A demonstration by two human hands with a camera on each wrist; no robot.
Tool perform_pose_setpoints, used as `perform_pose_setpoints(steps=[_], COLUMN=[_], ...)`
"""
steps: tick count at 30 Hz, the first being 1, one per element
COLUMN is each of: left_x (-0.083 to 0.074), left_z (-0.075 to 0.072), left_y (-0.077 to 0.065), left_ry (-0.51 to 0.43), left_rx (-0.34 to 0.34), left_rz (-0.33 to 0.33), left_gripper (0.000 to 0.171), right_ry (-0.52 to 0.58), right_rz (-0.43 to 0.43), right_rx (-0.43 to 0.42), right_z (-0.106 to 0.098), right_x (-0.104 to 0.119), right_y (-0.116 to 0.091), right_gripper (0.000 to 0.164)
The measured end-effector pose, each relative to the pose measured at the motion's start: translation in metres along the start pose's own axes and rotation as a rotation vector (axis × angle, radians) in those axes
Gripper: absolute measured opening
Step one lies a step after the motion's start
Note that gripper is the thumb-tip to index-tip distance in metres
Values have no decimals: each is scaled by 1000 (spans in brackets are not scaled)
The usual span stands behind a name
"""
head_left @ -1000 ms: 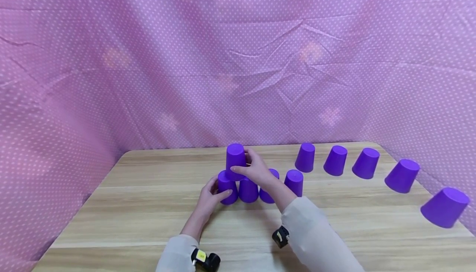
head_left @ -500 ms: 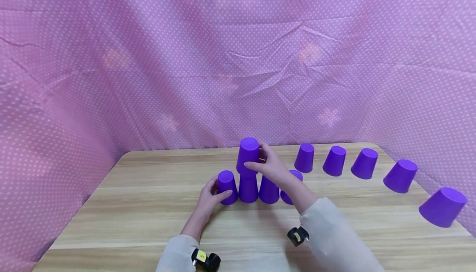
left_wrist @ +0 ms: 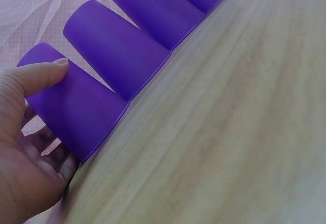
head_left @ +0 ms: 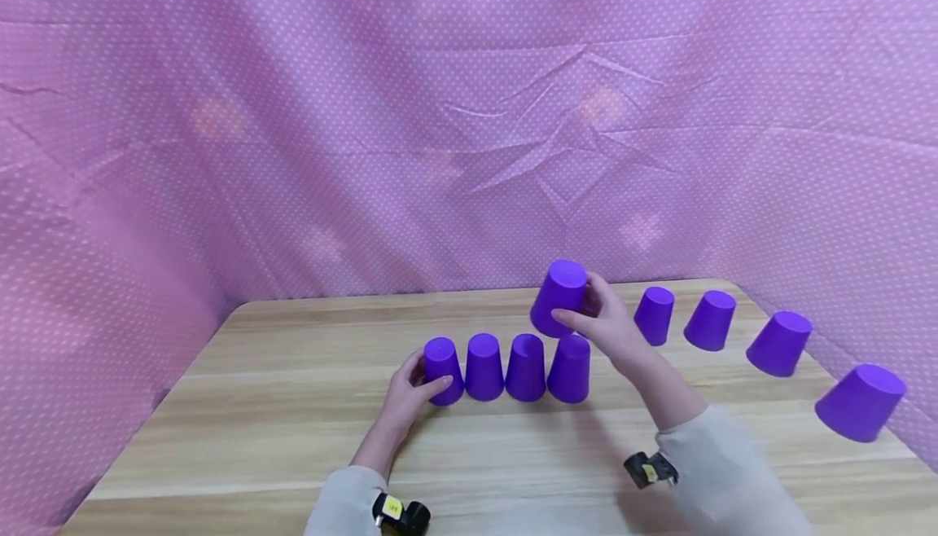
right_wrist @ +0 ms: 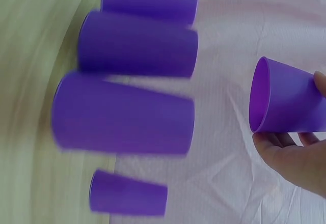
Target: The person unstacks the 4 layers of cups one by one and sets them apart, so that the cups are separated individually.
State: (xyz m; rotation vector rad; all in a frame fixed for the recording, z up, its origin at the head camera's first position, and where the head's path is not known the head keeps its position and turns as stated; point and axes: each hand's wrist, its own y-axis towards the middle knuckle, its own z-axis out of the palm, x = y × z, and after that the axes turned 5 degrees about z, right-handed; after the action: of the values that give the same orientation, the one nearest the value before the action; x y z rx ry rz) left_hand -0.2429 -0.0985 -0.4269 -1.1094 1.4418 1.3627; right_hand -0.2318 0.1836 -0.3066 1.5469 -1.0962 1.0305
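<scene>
Left hand (head_left: 405, 397) curls round the left-end purple cup (head_left: 443, 361), inverted on the table (head_left: 293, 414) in a row of four (head_left: 525, 369); right hand (head_left: 610, 322) grips a second cup (head_left: 559, 296), raised clear above the row's right end. Further cups (head_left: 709, 322) stand farther right.

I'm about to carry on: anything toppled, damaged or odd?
Nothing stands out. The front cups stand upside down in line, none toppled or visibly damaged; the left hand grips the end cup. The cup aloft in the right hand tilts, unremarkable while held.
</scene>
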Motion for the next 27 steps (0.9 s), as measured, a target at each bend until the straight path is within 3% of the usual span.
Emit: perform_pose_setpoints(steps=[8,18,21,24,27], left_x=[0,2,2,2,2], left_z=[-1,0,0,1,2], left_y=[0,1,1,-1,-2], left_ry=[22,20,20,25,20], left_rx=[-1,3,4,5,7], left_rz=[19,16,6,3,3], left_gripper=[63,64,65,66,66], right_ry=[-63,-226,-242,-254,-291], right_rz=[7,75,95,113,135], right_rx=[-128,-262,-262,-336,-342], right_z=[-37,-94,-115,-141,-166], right_x=[-9,-34,-51,-83,-104], right_y=[-18,-39,-45,-47,-51], right_gripper=[61,63,66,60,60])
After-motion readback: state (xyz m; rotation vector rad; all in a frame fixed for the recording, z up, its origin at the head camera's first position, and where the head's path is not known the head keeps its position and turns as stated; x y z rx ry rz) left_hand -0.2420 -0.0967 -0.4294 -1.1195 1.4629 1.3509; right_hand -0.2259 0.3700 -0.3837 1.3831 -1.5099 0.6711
